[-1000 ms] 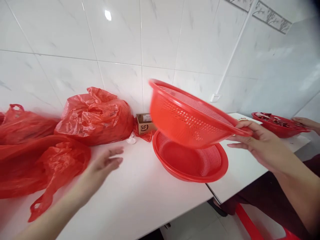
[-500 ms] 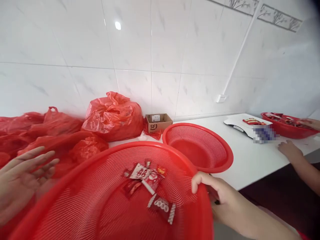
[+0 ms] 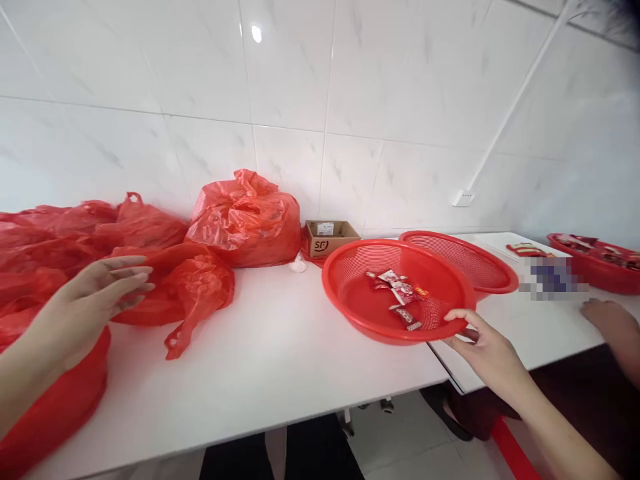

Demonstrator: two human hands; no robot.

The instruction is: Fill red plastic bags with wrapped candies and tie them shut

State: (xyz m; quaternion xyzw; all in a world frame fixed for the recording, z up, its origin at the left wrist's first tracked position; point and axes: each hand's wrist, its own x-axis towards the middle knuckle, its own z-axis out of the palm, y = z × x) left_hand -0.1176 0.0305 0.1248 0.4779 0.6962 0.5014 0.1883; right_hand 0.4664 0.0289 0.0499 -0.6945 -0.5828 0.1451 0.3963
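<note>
R hand grips basket rim at counter's front edge, packets inside. L hand spread wide over bags. Advise: keep basket level, fully on counter.

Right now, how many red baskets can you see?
3: one basket with packets, held by the right hand; one behind it; one far right. Bags may hide more.

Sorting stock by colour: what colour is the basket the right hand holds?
Red. The head view shows the mesh basket, held at its rim by the right hand.
</note>
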